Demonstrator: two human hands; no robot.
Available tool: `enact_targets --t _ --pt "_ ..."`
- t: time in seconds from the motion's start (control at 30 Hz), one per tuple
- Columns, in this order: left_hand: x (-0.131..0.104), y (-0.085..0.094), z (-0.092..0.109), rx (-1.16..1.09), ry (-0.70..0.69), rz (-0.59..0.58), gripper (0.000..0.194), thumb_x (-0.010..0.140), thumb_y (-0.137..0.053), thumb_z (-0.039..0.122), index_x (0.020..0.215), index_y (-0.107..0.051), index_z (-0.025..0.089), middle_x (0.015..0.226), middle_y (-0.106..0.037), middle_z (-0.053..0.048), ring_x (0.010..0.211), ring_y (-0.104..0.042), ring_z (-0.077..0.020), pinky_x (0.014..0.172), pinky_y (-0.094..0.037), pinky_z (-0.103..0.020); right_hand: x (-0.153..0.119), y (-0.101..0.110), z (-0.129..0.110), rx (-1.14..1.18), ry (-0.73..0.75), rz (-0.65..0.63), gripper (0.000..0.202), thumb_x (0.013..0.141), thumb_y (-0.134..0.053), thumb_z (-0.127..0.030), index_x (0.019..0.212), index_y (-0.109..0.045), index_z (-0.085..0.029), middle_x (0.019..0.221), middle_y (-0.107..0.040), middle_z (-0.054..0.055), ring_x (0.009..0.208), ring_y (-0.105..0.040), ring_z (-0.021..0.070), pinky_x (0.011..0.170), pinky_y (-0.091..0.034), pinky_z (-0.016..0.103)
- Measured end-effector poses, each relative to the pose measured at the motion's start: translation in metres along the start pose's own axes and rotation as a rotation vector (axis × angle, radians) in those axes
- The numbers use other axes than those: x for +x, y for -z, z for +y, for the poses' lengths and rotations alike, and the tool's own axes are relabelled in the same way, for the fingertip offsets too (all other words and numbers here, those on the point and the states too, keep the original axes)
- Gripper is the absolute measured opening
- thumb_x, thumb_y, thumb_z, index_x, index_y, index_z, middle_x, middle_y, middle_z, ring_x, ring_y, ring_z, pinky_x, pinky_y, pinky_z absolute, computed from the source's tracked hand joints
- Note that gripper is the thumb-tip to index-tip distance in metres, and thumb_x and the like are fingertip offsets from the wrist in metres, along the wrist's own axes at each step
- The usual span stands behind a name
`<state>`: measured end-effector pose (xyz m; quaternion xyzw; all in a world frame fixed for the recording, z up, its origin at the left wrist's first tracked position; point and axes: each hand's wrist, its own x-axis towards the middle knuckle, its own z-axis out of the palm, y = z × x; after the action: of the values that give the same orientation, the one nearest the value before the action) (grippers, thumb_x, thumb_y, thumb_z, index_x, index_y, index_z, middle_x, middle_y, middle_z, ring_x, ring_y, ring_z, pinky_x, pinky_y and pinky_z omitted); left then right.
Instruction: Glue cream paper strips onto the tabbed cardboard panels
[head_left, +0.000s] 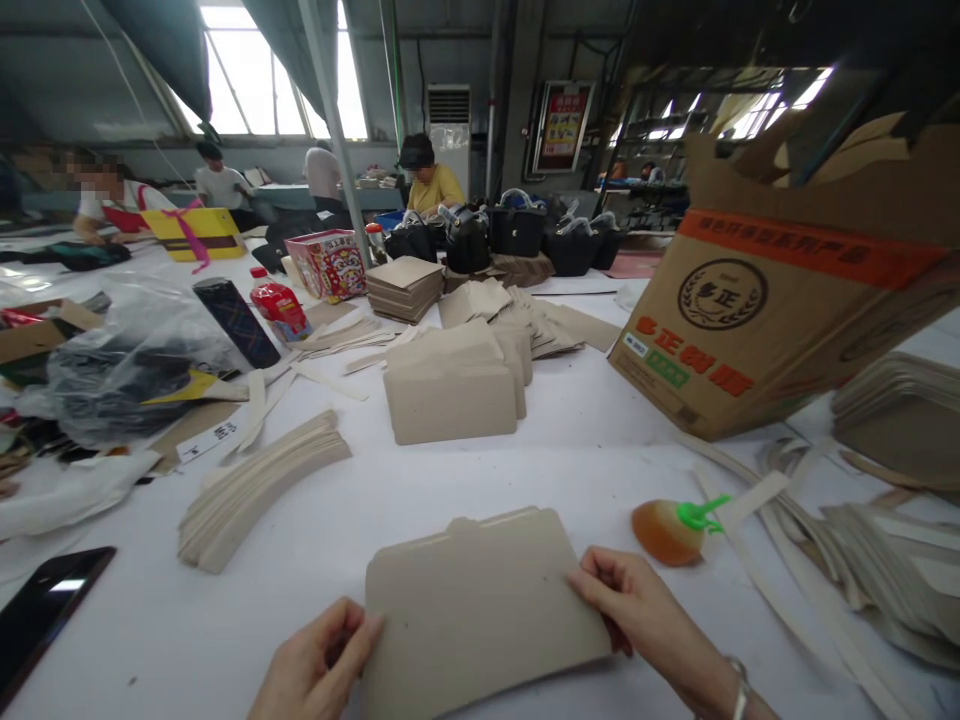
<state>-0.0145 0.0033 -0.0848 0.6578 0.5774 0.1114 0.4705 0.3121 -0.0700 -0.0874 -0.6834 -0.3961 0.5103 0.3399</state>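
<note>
A grey cardboard panel (480, 610) with rounded corners lies tilted between my hands near the front of the white table. My left hand (322, 655) pinches its left edge with thumb and bent fingers. On the opposite edge my right hand (626, 600), with a bracelet at the wrist, grips the panel between thumb and fingers. Another sheet's edge peeks out along the panel's top. Just beyond stands a leaning row of similar cardboard panels (454, 400). To the right of my right hand lies a squat bottle of amber liquid (667, 530) with a green nozzle.
A big printed carton (720, 320) stands at the right, with stacked panels (900, 570) before it. Curved card strips (259, 490) and a phone (52, 610) lie left. Further back are a red bottle (277, 305), black handbags (517, 230) and several people working.
</note>
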Motion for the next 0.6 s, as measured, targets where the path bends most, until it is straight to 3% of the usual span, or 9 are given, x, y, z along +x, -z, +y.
enact_targets --t 0.2,0.6 --pt "0.03 -0.005 -0.025 0.05 0.032 0.004 0.051 0.078 -0.039 0.069 0.065 -0.049 0.021 0.062 -0.046 0.003 0.064 -0.046 -0.0159 0.059 -0.035 -0.025 0.032 -0.005 0.016 -0.046 0.027 0.068 0.034 0.078 -0.054 -0.046 0.06 -0.039 -0.02 0.054 -0.035 -0.006 0.048 -0.031 0.0077 0.04 -0.021 0.019" --pt "0.033 -0.005 -0.036 -0.104 0.04 -0.094 0.051 0.075 -0.041 0.072 0.062 -0.04 0.022 0.061 -0.038 0.004 0.062 -0.041 -0.0145 0.057 -0.035 -0.024 0.031 -0.009 0.015 -0.094 -0.002 0.103 0.032 0.08 -0.053 -0.044 0.061 -0.041 -0.021 0.05 -0.037 -0.007 0.04 -0.033 0.0076 0.036 -0.021 0.02"
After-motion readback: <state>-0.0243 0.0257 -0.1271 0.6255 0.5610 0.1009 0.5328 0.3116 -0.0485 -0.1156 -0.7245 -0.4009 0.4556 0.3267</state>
